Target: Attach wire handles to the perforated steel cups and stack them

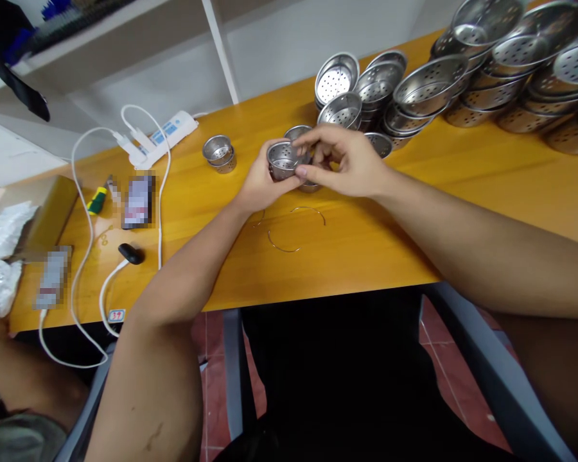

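Observation:
My left hand (pixel 264 183) is wrapped round a small perforated metal cup (pixel 282 157), which it keeps just above the table with the mouth facing up. At the cup's right side is my right hand (pixel 344 160). Its thumb and forefinger touch the rim, and the other fingers curl under the palm. Whether a wire is also between these fingers is hidden. Behind and below the held cup, more small cups (pixel 296 131) partly show. On the table nearer to me lie thin curved wires (pixel 284 249).
Stacks of perforated metal cups (pixel 431 90) fill the table's back right. Two nested cups (pixel 218 151) stand at left. Beyond them are a power strip (pixel 173 131), white cables, a phone (pixel 139 202), a screwdriver (pixel 97 201) and a box (pixel 52 212). Another person's arm (pixel 24 366) shows lower left.

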Action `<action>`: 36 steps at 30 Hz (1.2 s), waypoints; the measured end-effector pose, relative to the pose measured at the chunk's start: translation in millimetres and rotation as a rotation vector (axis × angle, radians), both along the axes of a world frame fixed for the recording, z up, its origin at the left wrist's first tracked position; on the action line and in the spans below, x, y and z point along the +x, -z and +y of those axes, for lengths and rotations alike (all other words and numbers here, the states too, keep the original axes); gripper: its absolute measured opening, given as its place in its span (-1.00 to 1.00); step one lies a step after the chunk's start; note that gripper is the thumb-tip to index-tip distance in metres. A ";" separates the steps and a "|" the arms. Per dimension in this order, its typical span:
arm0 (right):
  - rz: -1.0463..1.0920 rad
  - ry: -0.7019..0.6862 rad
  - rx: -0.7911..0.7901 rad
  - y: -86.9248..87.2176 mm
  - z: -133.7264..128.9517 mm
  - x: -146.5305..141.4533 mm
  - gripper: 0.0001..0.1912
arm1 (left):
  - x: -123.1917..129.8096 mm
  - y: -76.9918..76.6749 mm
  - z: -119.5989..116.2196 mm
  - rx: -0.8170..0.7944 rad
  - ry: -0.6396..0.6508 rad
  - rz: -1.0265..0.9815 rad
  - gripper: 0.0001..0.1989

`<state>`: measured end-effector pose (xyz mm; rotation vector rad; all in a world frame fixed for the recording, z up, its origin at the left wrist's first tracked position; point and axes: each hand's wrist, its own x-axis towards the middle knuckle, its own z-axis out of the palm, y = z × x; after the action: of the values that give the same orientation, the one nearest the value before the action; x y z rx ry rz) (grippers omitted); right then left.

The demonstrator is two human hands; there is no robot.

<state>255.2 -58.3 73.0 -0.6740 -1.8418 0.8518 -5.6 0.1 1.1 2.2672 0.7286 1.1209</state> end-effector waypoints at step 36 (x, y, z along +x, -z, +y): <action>-0.087 0.614 0.539 -23.0 17.8 34.3 -0.72 | -4.7 -20.0 -10.3 -0.082 -0.348 -0.083 -0.40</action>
<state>289.5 -40.5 96.0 -0.8568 -1.6832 -0.0763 -10.2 -10.2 21.1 2.0615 1.1434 1.3053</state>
